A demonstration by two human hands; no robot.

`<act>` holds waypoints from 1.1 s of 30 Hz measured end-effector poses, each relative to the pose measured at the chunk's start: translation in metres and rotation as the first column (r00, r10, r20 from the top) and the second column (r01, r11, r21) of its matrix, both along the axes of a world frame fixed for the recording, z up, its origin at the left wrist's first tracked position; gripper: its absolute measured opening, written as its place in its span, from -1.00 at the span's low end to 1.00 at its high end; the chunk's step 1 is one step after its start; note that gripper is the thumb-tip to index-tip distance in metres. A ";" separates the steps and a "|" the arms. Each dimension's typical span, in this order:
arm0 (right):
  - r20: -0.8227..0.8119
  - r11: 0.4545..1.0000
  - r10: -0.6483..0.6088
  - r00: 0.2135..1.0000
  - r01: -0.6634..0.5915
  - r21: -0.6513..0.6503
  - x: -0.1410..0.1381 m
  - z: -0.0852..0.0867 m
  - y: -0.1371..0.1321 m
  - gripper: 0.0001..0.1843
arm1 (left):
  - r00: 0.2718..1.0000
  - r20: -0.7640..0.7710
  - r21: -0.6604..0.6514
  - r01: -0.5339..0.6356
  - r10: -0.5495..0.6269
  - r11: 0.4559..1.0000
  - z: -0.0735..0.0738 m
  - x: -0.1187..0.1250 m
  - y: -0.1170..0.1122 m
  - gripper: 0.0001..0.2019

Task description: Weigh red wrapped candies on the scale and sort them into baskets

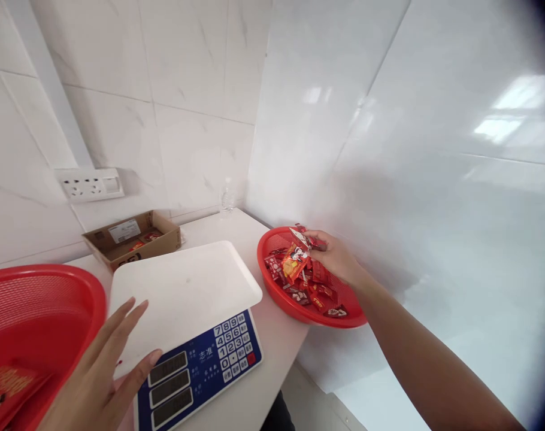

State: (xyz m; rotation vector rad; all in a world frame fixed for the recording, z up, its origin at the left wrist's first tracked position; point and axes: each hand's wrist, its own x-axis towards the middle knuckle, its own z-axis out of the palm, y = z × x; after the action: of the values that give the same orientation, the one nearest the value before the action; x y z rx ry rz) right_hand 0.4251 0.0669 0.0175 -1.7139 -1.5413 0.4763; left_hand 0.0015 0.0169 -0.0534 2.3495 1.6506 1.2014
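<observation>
My right hand (333, 256) is over a red plastic basket (272, 293), its fingers closed on red snack packets (294, 261). One of these packets faces me with a cartoon figure and a biscuit picture. Beneath the hand, several small red snack packets (317, 299) lie loose in the basket. My left hand (104, 365) is open, fingers spread, by the left edge of a digital scale (200, 371). The scale has a white weighing tray (187, 284) with nothing on it and a blue keypad panel. Its display digits are too faint to read.
At the left, a larger red basket (88, 287) holds a big red packet (9, 392). Behind the scale stands an open cardboard box (164, 239) with red packets inside. A clear bottle (227, 197) is in the wall corner. A socket strip (90, 184) is on the tiled wall.
</observation>
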 end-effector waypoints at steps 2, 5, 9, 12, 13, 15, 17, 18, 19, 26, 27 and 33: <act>-0.148 0.995 0.095 0.984 -0.090 0.039 -0.035 0.006 0.000 -0.48 | 1.000 -0.021 -0.083 -0.011 0.010 0.997 0.001 0.002 -0.003 -0.45; -0.339 0.971 0.238 0.910 -0.216 0.101 -0.093 0.003 0.007 -0.52 | 0.999 -0.035 -0.148 -0.006 0.001 0.989 0.009 0.005 -0.008 -0.49; -0.422 0.936 0.350 0.836 -0.331 0.121 -0.168 -0.026 0.025 -0.49 | 0.996 -0.081 -0.202 0.010 -0.027 0.979 0.019 0.008 -0.011 -0.53; -0.315 0.916 0.402 0.860 -0.380 0.131 -0.207 -0.052 0.032 -0.53 | 0.985 -0.160 -0.251 0.018 -0.059 0.968 0.017 0.008 -0.011 -0.52; -0.243 0.910 0.413 0.878 -0.389 0.142 -0.214 -0.059 0.032 -0.54 | 0.979 -0.191 -0.261 0.024 -0.076 0.965 0.016 0.008 -0.011 -0.53; -0.100 0.901 0.421 0.901 -0.403 0.163 -0.219 -0.067 0.031 -0.54 | 0.963 -0.241 -0.273 0.054 -0.123 0.960 0.012 0.008 -0.010 -0.56; -0.022 0.895 0.414 0.910 -0.403 0.193 -0.215 -0.068 0.029 -0.53 | 0.950 -0.258 -0.288 0.100 -0.177 0.952 0.010 0.009 -0.010 -0.58; -0.006 0.892 0.409 0.912 -0.399 0.212 -0.211 -0.067 0.027 -0.54 | 0.944 -0.259 -0.298 0.125 -0.206 0.946 0.010 0.011 -0.010 -0.58; 0.001 0.891 0.402 0.916 -0.392 0.230 -0.206 -0.065 0.025 -0.54 | 0.937 -0.260 -0.310 0.147 -0.233 0.939 0.011 0.013 -0.010 -0.58; 0.050 0.903 0.404 0.913 -0.407 0.135 -0.189 -0.056 -0.005 -0.59 | 0.910 -0.323 -0.361 0.135 -0.259 0.923 0.010 0.025 -0.009 -0.49; 0.062 0.903 0.412 0.909 -0.417 0.107 -0.190 -0.056 -0.009 -0.60 | 0.913 -0.328 -0.348 0.122 -0.243 0.929 0.008 0.025 -0.008 -0.45; 0.079 0.874 0.480 0.874 -0.484 0.044 -0.206 -0.060 -0.018 -0.58 | 0.966 -0.258 -0.170 -0.014 -0.031 0.985 -0.001 0.017 -0.003 -0.49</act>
State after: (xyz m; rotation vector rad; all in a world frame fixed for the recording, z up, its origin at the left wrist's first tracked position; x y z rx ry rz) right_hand 0.2193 0.0485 -0.0430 -1.2944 -2.0201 0.6172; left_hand 0.0187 0.0137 -0.0544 2.4860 1.7321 0.7394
